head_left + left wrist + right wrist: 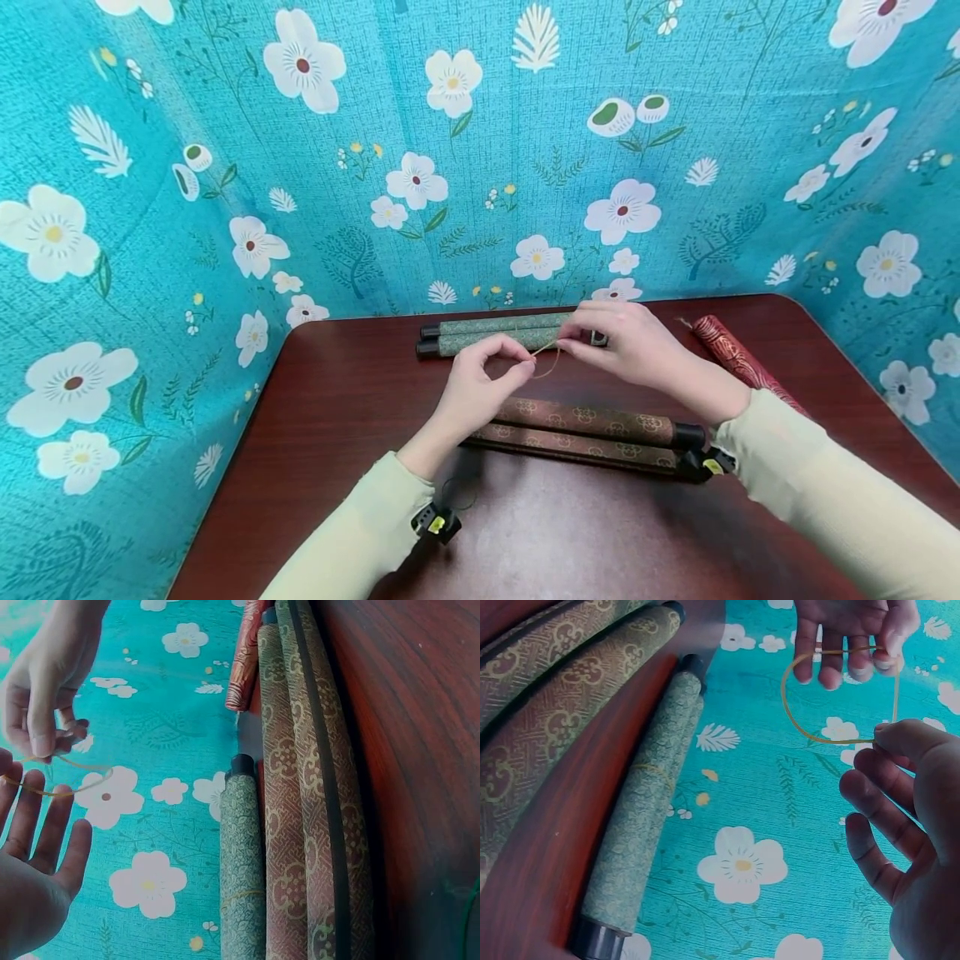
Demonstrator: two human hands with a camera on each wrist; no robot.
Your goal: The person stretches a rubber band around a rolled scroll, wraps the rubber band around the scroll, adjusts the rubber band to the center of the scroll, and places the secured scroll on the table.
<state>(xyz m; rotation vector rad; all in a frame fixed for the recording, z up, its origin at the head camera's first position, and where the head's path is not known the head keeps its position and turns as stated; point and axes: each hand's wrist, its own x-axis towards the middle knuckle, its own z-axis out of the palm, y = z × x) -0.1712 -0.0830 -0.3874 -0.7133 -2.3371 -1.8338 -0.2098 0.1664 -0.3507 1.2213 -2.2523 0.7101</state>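
A thin yellow rubber band (pixel 783 688) hangs as a loop between my two hands, above the table. My left hand (pixel 483 379) pinches one side of it between thumb and fingertip. The other side is pinched by my right hand (pixel 618 342), slightly higher and farther back. Below them lies a brown patterned scroll (pixel 585 421), rolled from both ends into two parallel rolls with dark end knobs. Behind the hands a green patterned scroll (pixel 487 342) lies in two rolls, with another thin yellow band (pixel 656 769) around it. My right hand hides part of its right end.
A red patterned scroll (pixel 731 346) lies slantwise at the right of the dark wooden table (pixel 330 417); my right forearm covers part of it. A blue floral cloth (pixel 480 250) hangs behind the table and along both sides. Each wrist carries a small black camera (pixel 442 523).
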